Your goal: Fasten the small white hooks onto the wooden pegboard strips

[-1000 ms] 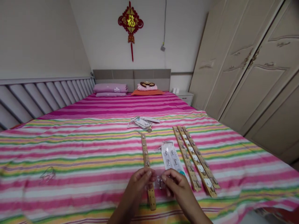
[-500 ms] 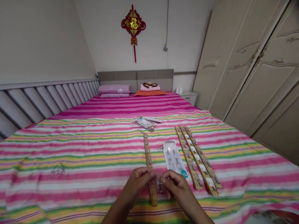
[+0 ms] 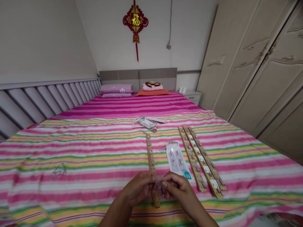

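Above the near end of a narrow tan strip (image 3: 151,157), my left hand (image 3: 139,188) pinches one side of a small clear plastic hook (image 3: 159,183). My right hand (image 3: 176,186) pinches the other side, so the piece spans both sets of fingertips. A dark metal bit shows by my right fingers, partly hidden. Several small shiny metal fittings sit in a row along the strip's far half. Just right of it lies a white card pack (image 3: 175,157) of several clear hooks with metal parts.
To the right lie three more tan strips (image 3: 201,157), the middle one bearing white pieces. Opened clear packaging (image 3: 148,123) rests farther back. A thin crumpled clear scrap (image 3: 59,170) is at left on the striped sheet (image 3: 94,151). Folded bedding (image 3: 117,90) lies by the headboard.
My left fingers have shifted slightly right, nearer my right hand, and the clear piece is more covered. The view has tilted a little; the strips and packs stay put.
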The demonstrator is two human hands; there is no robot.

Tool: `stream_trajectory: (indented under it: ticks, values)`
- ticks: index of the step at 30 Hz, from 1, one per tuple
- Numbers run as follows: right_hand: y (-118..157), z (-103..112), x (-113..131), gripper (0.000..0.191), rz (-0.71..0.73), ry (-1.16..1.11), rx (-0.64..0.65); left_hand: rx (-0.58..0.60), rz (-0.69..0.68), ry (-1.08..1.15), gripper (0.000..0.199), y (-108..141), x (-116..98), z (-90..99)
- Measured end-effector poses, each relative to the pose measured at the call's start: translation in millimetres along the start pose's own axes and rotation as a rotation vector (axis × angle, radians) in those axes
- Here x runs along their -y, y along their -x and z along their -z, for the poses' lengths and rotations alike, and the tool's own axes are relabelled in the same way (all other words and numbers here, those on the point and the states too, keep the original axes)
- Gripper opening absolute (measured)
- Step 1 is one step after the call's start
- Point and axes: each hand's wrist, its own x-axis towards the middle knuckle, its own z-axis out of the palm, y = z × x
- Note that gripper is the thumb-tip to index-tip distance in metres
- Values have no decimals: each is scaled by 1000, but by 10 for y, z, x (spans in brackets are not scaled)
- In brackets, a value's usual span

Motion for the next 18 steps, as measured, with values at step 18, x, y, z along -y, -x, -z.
stream_trajectory:
  ticks: [18]
  values:
    - [-12,76,1,19,354,441,-94,-195,-89,-147,30,23,-19,-176]
